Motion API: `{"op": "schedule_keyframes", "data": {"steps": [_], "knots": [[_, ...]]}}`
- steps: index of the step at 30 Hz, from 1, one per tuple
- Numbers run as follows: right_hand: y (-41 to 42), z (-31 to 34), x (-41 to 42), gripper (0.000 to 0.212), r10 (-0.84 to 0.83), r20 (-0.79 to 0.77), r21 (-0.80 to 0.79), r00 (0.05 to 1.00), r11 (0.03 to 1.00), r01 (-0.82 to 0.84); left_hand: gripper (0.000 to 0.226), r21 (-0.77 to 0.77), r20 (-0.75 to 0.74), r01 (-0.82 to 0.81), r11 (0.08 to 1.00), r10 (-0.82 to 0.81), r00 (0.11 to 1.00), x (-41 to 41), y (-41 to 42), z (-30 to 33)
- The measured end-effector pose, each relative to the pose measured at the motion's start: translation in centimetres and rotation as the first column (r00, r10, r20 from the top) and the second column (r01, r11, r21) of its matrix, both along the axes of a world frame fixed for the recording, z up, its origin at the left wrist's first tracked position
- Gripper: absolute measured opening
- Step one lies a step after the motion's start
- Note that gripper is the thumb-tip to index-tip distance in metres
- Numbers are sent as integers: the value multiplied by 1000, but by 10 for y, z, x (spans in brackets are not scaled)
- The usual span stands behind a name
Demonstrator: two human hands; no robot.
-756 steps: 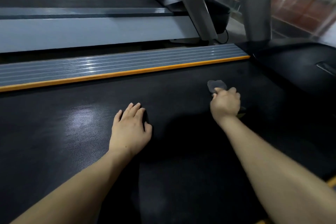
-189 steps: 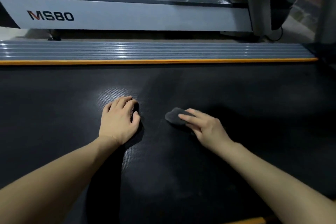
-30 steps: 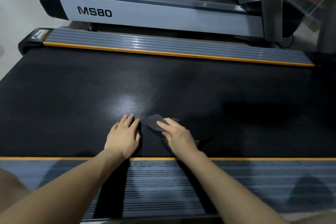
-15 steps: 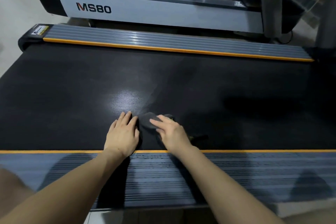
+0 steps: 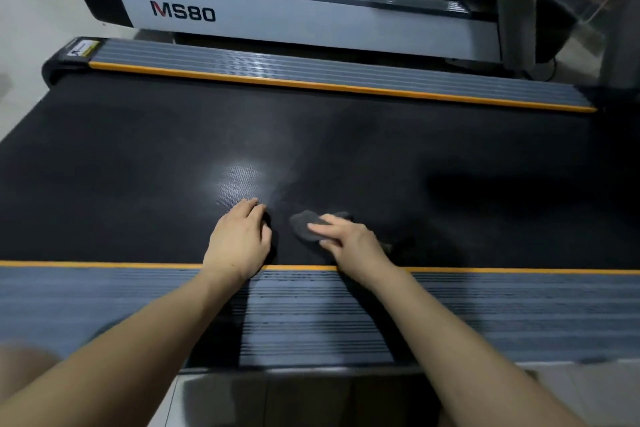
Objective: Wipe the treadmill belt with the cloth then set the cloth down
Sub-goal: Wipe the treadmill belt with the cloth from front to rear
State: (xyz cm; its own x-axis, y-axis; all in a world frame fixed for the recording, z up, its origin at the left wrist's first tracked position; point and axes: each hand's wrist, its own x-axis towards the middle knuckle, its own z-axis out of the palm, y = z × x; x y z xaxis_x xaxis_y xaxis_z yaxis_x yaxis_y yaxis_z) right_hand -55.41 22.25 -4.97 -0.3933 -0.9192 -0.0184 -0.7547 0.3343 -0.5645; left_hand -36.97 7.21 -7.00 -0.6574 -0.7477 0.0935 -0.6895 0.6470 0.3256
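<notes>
The black treadmill belt [image 5: 138, 156] fills the middle of the head view, with a bright sheen near its centre. A small dark grey cloth [image 5: 304, 227] lies on the belt close to the near orange edge. My right hand [image 5: 346, 243] rests on the cloth with its fingers pressed flat over it, and part of the cloth sticks out to the left. My left hand [image 5: 240, 239] lies flat on the belt a little left of the cloth, palm down, holding nothing.
A grey ribbed side rail [image 5: 104, 308] with an orange strip runs along the near edge and another rail [image 5: 346, 74] along the far edge. A second treadmill marked MS80 [image 5: 242, 14] stands behind. An upright post [image 5: 516, 3] rises at the far right. Pale floor [image 5: 34, 10] lies to the left.
The cloth and my right hand have slid a little to the right, away from my left hand. The view has shifted back slightly, with more of the near rail in sight.
</notes>
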Motion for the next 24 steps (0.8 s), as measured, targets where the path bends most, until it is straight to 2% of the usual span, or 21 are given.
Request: {"op": "schedule_keyframes", "data": {"steps": [2,4,7,10,12,14,18,24], "knots": [[-1,5,5,38,101,-4,-13,995,995,-101,39,4,25,-20,1000,20,999,4,2,1],[11,6,-8,38,100,-32,-10,994,995,-101,41,2,67,-53,999,53,996,9,2,2],[36,3,-37,40,-27,-71,-44,997,999,24,45,-15,117,-58,998,59,991,15,-1,1],[40,0,-42,39,-162,-60,-29,985,987,160,45,9,74,-99,995,98,992,13,-1,1],[33,-2,-32,37,-181,-43,-1,983,983,181,44,2,49,-113,994,112,992,9,0,1],[22,-2,-21,37,-92,0,-3,996,996,92,44,-8,35,-109,994,109,993,6,0,1],[4,-8,-3,39,224,54,-24,973,974,-223,37,-21,-16,-126,992,126,992,7,1,2],[-4,-15,-14,41,305,86,-52,948,952,-302,24,-79,-77,-110,991,103,992,7,0,2]]}}
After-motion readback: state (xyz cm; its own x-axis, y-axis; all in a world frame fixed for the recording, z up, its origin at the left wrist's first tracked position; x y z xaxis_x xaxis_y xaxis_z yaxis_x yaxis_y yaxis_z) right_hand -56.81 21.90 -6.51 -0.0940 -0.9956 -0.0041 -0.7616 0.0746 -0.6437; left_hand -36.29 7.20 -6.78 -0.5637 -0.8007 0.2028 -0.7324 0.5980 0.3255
